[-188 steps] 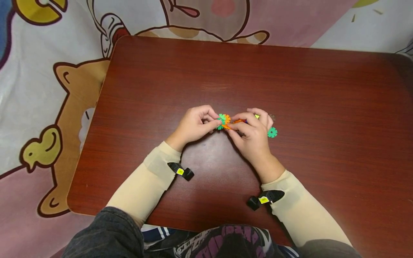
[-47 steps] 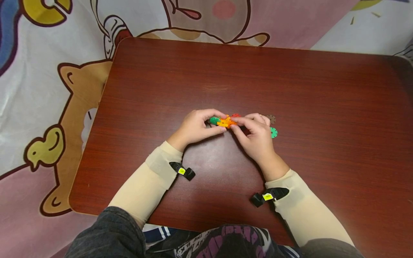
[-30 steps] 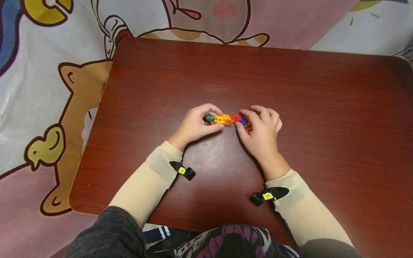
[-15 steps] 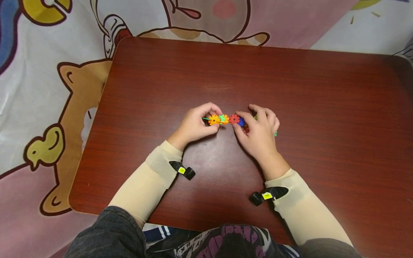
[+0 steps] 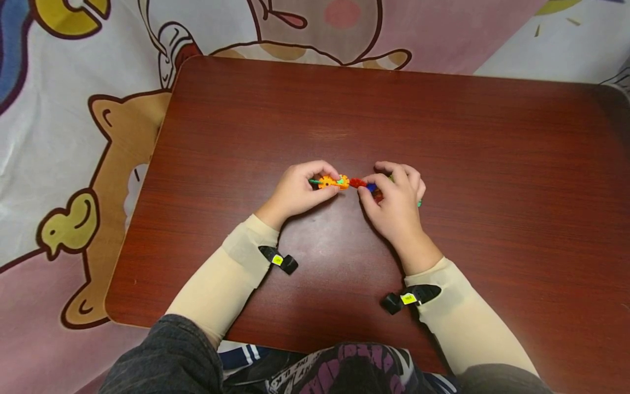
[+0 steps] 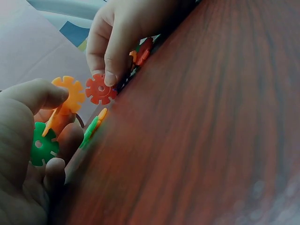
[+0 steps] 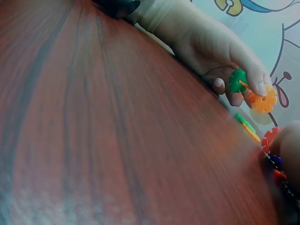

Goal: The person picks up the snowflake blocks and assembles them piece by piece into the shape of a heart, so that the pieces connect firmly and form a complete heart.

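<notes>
My left hand (image 5: 294,190) pinches a small notched orange plastic disc (image 6: 71,93) between thumb and fingers. A second orange disc slots into it at an angle, and a green notched disc (image 6: 44,145) joins on behind, within the curl of the fingers. Just across from it, my right hand (image 5: 397,210) pinches a red notched disc (image 6: 100,89) by its edge. The red disc is close to the orange one, with a narrow gap in the left wrist view. Under the two, a green disc and an orange disc (image 7: 247,127) lie overlapping on the table.
More notched discs, among them a blue one (image 5: 371,187) and a red-orange one (image 7: 280,175), lie beneath my right hand, partly hidden by it. The brown wooden table (image 5: 472,164) extends around both hands. A cartoon-printed cloth (image 5: 44,164) covers the area behind and left.
Earlier both hands worked on the green and orange discs; since then the right hand has taken the red disc. Over the last half second the red disc has tilted from face-up towards edge-on.
</notes>
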Motion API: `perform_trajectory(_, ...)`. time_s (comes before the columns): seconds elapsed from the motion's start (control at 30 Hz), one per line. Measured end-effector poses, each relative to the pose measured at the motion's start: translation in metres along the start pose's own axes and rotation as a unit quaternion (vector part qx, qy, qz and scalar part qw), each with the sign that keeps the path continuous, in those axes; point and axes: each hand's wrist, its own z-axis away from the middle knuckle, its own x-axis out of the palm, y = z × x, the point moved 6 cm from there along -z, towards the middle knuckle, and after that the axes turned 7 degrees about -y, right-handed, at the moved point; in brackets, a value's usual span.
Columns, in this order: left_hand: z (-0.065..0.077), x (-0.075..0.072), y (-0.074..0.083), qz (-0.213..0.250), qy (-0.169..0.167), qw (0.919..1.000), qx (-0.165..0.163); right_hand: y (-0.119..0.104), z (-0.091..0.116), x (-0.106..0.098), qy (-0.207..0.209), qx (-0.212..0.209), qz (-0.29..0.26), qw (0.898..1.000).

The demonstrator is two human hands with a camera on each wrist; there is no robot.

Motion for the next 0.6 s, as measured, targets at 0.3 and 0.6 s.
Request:
perform_trajectory(0.3, 0.0, 0.001, 0.002, -0.016, -0.013, 0.9998, -0.002, -0.01, -0.001, -0.002, 0.027, -0.065, -0.063, 0.996)
perform_trajectory(0.6, 0.0, 0.003, 0.004, -0.07, -0.043, 0.9966, 0.01, -0.022, 0.0, -0.004, 0.032, -0.135, -0.115, 0.984)
